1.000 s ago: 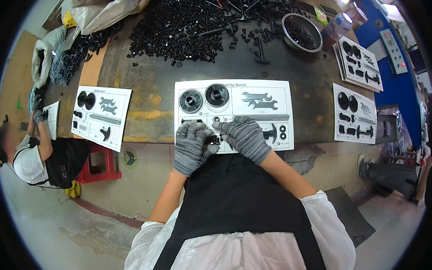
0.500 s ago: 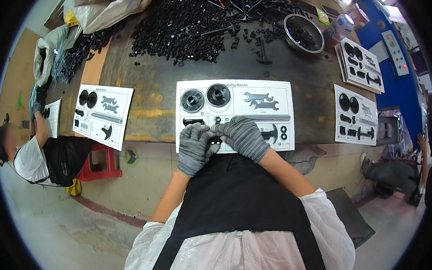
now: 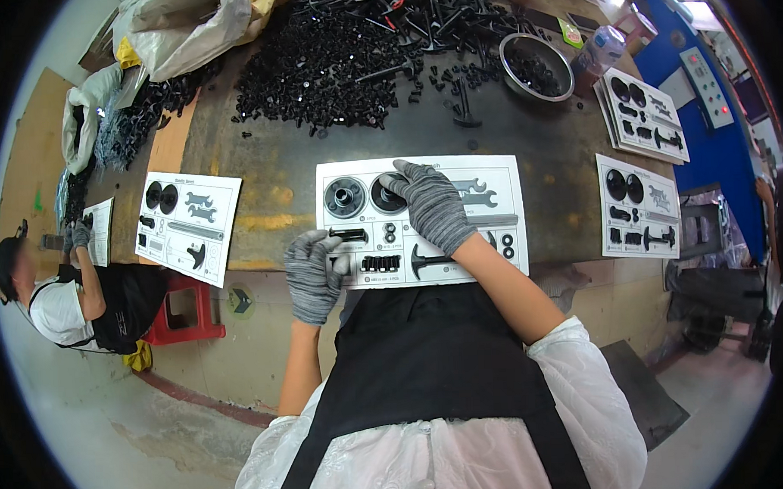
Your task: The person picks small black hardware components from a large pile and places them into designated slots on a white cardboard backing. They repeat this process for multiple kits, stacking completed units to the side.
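Right hand (image 3: 433,204) now sits at upper ctr of the white card (image 3: 335,170), fingers bent over the right-side blk disc (image 3: 386,201). Can't tell from here if it's gripping the disc or only resting on it. Left hand (image 3: 313,277) is at the card's left edge, half curled, fingertips just beside a blk cylindrical part (image 3: 350,235). Can't confirm whether it pinches the card.

Main change vs approx half a sec ago: hands are apart, no longer bunched over lower ctr. That uncovers the row of blk bolts (image 3: 380,263), plus more of the blk T-shaped part (image 3: 415,261); right wrist/forearm crosses near its far end. My read: attn is off the bolt row and on the disc.

Card pos: near edge of the tabletop (image 3: 272,149), right in front of the person. Other blk disc (image 3: 345,199) sits at upper left, no hand on it. Wrenches (image 3: 478,197) show at upper right, partly behind the right hand.

Beyond the card: big heap of small blk parts (image 3: 308,88), metal bowl (image 3: 531,43) w/ more pcs to its right. Similar cards on both sides. Co-worker (image 3: 91,289) seated far left, hands at another card.
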`<state>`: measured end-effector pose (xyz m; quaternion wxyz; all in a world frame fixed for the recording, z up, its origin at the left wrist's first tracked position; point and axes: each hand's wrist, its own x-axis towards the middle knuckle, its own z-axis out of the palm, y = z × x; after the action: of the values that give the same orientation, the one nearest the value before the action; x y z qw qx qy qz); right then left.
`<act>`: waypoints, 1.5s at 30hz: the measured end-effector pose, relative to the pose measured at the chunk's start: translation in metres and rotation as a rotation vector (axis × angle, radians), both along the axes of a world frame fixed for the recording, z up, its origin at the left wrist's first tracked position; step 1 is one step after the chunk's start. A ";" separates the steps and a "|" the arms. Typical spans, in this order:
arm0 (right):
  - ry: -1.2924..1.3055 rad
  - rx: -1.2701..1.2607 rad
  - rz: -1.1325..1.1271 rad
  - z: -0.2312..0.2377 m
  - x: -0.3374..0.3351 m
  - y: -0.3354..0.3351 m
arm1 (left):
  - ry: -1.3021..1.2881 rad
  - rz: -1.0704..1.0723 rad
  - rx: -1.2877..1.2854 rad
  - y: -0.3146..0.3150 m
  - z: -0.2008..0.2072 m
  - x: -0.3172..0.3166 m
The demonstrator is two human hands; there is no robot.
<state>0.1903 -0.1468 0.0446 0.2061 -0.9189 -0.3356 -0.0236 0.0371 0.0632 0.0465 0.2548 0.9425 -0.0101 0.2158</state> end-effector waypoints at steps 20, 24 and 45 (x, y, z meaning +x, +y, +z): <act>1.330 0.300 0.030 -0.036 -0.130 -0.080 | 0.551 0.216 -0.346 -0.029 0.007 -0.036; 1.514 0.603 0.041 -0.057 -0.138 -0.102 | 0.620 0.049 -0.515 -0.054 -0.001 -0.045; 1.143 1.962 -0.131 -0.084 -0.210 -0.319 | 0.246 -0.764 -0.223 -0.179 0.010 0.190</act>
<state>-0.0200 -0.4659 -0.0394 0.9577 -0.2529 0.0195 0.1356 0.2274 -0.1156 0.0567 0.4163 0.8564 -0.3052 -0.0090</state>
